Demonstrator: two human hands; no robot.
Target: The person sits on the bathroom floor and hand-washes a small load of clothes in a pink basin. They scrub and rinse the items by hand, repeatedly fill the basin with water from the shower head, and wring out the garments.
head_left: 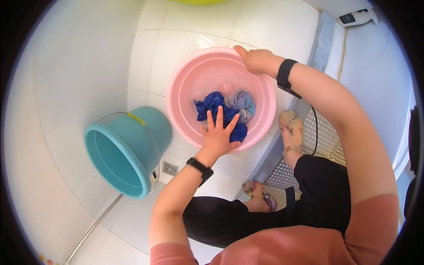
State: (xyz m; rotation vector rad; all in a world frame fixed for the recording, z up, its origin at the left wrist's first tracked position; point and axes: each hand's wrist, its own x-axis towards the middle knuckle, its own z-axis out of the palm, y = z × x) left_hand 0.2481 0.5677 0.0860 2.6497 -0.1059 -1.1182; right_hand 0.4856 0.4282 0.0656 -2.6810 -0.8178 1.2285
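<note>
L hand (216, 139) lay w/ fingers (219, 119) spread, ungripped, on blue cloth (214, 100) in pink basin (175, 92), R hand (259, 61) gripped the far-right rim; wet cloth was prob. soft, slippery, water-heavy, best held mid-bunch.

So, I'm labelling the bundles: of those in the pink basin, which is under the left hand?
The dark blue bundle: the left hand is spread over it. The paler grey-blue bundle lies beside it, to the right, mostly uncovered.
</note>
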